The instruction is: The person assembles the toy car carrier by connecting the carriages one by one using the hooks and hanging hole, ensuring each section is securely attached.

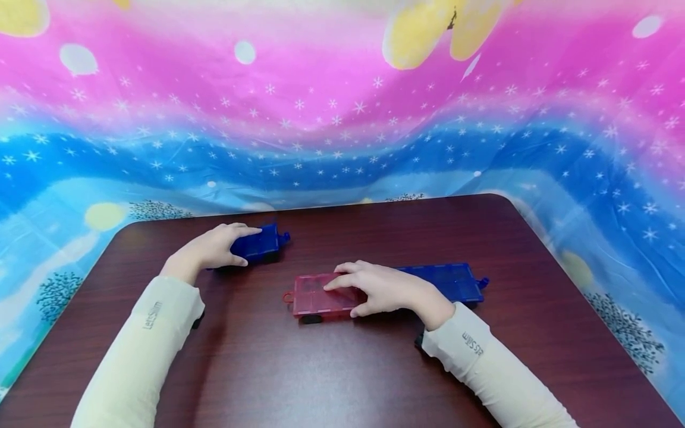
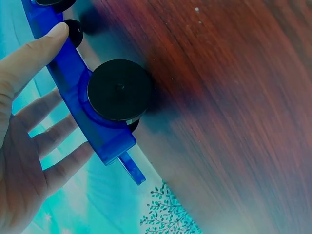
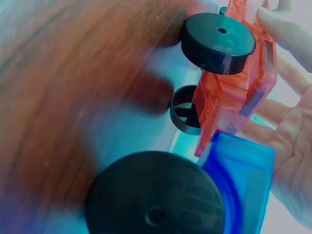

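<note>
On the far left of the table, my left hand [image 1: 216,246] grips a translucent blue toy wagon [image 1: 262,244], thumb on the near side and fingers over the far side. Its black wheel [image 2: 120,90] and end tab show large in the left wrist view. My right hand [image 1: 387,288] holds a translucent red toy wagon [image 1: 313,297] across its width near the middle of the table. A loop sticks out from the red wagon's left end. Directly behind its right end stands a second blue wagon [image 1: 449,279] with a hook, partly hidden by the hand.
The dark brown wooden table [image 1: 321,368] has rounded far corners. A pink and blue patterned cloth [image 1: 321,131] hangs behind it and along its sides. Dark bands sit under both cream sleeves [image 1: 134,351].
</note>
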`<move>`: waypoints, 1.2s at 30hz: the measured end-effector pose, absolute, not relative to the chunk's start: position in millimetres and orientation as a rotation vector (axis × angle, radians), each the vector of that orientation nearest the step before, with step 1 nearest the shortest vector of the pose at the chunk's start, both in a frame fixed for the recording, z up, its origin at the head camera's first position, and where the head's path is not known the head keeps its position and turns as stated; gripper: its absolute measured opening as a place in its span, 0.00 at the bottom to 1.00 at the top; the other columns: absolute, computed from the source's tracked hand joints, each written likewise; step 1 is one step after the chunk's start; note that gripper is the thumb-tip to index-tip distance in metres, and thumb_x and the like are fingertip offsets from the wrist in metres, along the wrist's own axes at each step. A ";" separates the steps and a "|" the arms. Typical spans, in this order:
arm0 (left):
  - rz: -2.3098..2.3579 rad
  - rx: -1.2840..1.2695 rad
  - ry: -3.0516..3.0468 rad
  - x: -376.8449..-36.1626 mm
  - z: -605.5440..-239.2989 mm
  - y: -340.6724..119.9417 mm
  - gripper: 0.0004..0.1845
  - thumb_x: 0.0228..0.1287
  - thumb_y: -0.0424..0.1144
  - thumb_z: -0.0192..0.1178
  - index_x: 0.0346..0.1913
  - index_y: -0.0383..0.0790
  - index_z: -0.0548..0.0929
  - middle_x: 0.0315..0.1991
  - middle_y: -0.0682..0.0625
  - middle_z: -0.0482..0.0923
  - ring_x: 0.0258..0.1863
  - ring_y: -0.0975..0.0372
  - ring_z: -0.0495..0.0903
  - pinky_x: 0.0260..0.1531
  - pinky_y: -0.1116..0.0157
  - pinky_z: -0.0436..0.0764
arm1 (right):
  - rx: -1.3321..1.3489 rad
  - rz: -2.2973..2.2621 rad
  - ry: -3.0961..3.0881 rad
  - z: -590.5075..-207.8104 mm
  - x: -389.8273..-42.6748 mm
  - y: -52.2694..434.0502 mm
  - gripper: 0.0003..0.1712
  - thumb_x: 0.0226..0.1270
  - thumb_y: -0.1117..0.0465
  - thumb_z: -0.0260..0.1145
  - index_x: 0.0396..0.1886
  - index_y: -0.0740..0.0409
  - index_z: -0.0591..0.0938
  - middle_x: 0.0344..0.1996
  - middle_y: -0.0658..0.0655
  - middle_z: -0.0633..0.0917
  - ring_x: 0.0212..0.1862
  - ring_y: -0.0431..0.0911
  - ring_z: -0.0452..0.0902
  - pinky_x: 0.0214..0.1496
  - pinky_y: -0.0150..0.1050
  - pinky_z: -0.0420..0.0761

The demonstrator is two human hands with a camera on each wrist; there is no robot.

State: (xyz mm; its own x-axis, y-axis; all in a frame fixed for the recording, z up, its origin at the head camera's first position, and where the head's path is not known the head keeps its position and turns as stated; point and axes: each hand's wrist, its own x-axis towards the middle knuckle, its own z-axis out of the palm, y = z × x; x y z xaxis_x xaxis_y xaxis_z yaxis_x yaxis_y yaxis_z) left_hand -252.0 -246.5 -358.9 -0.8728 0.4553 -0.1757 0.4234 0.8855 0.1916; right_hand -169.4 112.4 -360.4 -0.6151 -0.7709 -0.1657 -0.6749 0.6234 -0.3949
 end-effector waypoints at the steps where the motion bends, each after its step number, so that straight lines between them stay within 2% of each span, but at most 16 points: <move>1: 0.218 0.673 2.839 -250.3 -358.7 -247.3 0.40 0.53 0.45 0.68 0.69 0.50 0.62 0.66 0.35 0.60 0.63 0.39 0.59 0.56 0.39 0.64 | -1.162 -0.430 2.528 -360.4 -169.3 112.8 0.36 0.54 0.52 0.70 0.64 0.33 0.68 0.69 0.55 0.62 0.67 0.49 0.60 0.58 0.48 0.73; 24: 0.200 0.648 2.891 -209.0 -333.9 -270.1 0.40 0.52 0.45 0.68 0.69 0.49 0.63 0.65 0.36 0.62 0.61 0.40 0.62 0.50 0.40 0.70 | -1.173 -0.484 2.525 -365.4 -171.4 117.1 0.36 0.56 0.50 0.69 0.64 0.32 0.67 0.69 0.53 0.61 0.66 0.47 0.59 0.57 0.46 0.74; 36: 0.206 0.670 2.929 -175.1 -328.6 -276.7 0.40 0.50 0.44 0.69 0.67 0.49 0.65 0.60 0.39 0.67 0.56 0.42 0.66 0.46 0.43 0.75 | -1.156 -0.525 2.526 -366.4 -171.6 121.0 0.36 0.56 0.51 0.69 0.65 0.31 0.66 0.68 0.50 0.61 0.66 0.46 0.59 0.56 0.45 0.74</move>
State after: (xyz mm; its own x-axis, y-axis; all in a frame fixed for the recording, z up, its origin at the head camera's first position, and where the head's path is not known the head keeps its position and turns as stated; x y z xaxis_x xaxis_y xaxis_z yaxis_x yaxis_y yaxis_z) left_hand -175.1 -276.7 -328.6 -0.8929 0.4398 -0.0959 0.4220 0.8920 0.1617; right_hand -171.6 121.0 -366.4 -0.6248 -0.7702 -0.1281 -0.6553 0.6065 -0.4503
